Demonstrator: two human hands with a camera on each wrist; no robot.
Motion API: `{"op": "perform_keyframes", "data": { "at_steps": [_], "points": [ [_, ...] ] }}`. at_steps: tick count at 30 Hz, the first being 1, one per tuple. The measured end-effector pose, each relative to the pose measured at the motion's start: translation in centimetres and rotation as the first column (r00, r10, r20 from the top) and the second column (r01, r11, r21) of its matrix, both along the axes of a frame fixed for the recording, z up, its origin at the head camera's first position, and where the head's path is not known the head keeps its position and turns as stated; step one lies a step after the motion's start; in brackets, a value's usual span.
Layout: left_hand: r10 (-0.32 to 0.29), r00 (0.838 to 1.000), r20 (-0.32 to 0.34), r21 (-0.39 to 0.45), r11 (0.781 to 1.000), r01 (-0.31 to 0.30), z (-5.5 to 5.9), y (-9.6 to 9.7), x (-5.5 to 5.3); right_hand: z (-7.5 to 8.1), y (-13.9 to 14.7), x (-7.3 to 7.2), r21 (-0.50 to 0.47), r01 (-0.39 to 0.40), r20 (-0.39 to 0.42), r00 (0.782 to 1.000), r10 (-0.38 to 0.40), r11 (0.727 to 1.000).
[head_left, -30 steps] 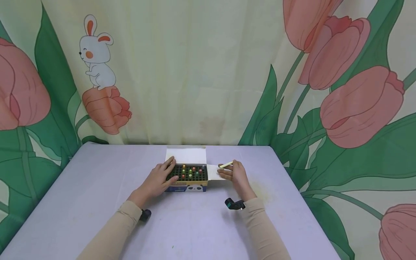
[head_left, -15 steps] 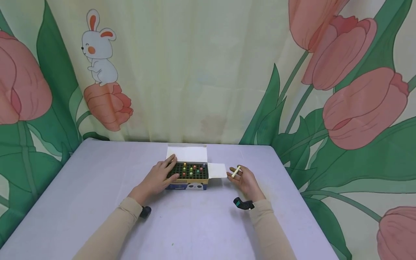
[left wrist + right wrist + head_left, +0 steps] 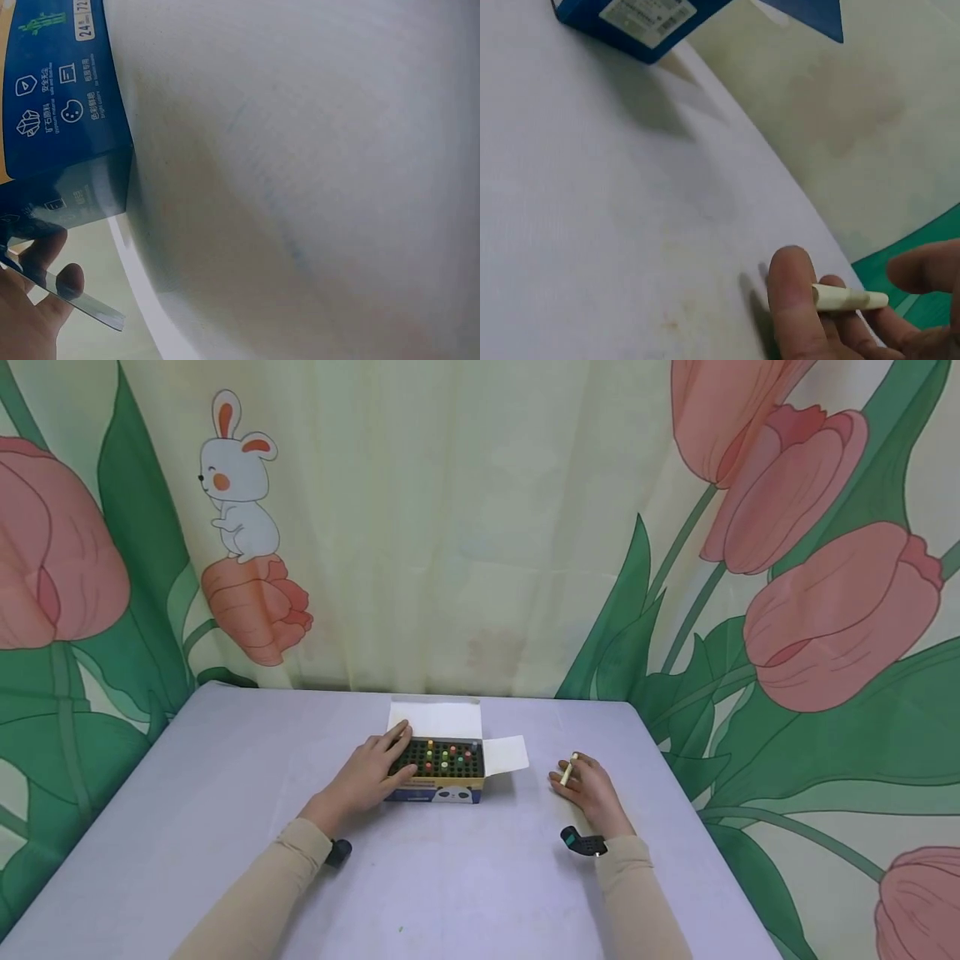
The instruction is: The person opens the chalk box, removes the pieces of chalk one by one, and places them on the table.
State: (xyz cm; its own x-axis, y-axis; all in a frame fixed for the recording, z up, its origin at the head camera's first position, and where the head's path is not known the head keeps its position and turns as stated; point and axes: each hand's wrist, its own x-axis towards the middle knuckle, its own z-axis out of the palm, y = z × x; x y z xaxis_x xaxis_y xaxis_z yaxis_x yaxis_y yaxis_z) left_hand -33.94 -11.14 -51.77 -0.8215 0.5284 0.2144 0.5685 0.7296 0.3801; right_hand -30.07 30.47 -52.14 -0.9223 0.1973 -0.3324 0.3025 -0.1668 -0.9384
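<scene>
In the head view my left hand (image 3: pixel 367 774) rests over the left end of an open chalk box (image 3: pixel 454 795), its fingers laid across the top and the thumb by the front edge. The box's black grid (image 3: pixel 450 762) has several coloured chalk tips standing in it. To the right of the box my right hand (image 3: pixel 594 792) holds a pale yellow chalk stick (image 3: pixel 567 774) above the table. The right wrist view shows this chalk (image 3: pixel 855 298) lying among the fingers. Fingers (image 3: pixel 46 251) at the end of the blue box (image 3: pixel 60 112) show in the left wrist view.
The box's white lid (image 3: pixel 435 720) stands raised at the back, and a white side flap (image 3: pixel 506 755) sticks out to the right. A pale cloth covers the table (image 3: pixel 450 893). Behind its far edge hangs a printed curtain (image 3: pixel 450 527) with tulips and a rabbit.
My right hand has moved right with the chalk, away from the side flap, and the stick has turned more upright. The left hand keeps its place on the box.
</scene>
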Motion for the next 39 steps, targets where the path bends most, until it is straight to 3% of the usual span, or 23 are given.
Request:
{"op": "perform_keyframes", "data": {
  "at_steps": [5, 10, 13, 19, 23, 39],
  "points": [
    [0.003, 1.0, 0.012, 0.004, 1.0, -0.003, 0.0, 0.0, 0.1, -0.4, 0.7, 0.2, 0.169, 0.009, -0.011, 1.0, -0.008, 0.986],
    [-0.001, 1.0, 0.014, 0.014, 1.0, 0.001, 0.1, 0.1, 0.0, -0.6, 1.1, -0.1, 0.344, 0.068, -0.052, 0.997, -0.053, 0.937],
    [-0.001, 1.0, 0.01, 0.017, 1.0, 0.001, 0.2, 0.1, 0.0, -0.6, 1.3, -0.3, 0.476, 0.081, -0.079, 0.996, -0.049, 0.876],
    [-0.004, 1.0, 0.004, 0.03, 1.0, 0.004, 0.5, 0.1, 0.1, -0.8, 1.3, -0.3, 0.696, 0.063, -0.076, 0.997, -0.015, 0.715],
    [-0.004, 1.0, 0.007, 0.018, 1.0, 0.004, 0.3, 0.0, 0.1, -1.1, 1.0, -0.4, 0.755, 0.033, -0.037, 0.999, -0.008, 0.655],
    [-0.009, 1.0, 0.03, 0.015, 1.0, 0.009, 0.2, 0.0, 0.1, -1.0, 0.2, -0.8, 0.824, -0.053, 0.043, 0.999, 0.031, 0.564]
  ]
}}
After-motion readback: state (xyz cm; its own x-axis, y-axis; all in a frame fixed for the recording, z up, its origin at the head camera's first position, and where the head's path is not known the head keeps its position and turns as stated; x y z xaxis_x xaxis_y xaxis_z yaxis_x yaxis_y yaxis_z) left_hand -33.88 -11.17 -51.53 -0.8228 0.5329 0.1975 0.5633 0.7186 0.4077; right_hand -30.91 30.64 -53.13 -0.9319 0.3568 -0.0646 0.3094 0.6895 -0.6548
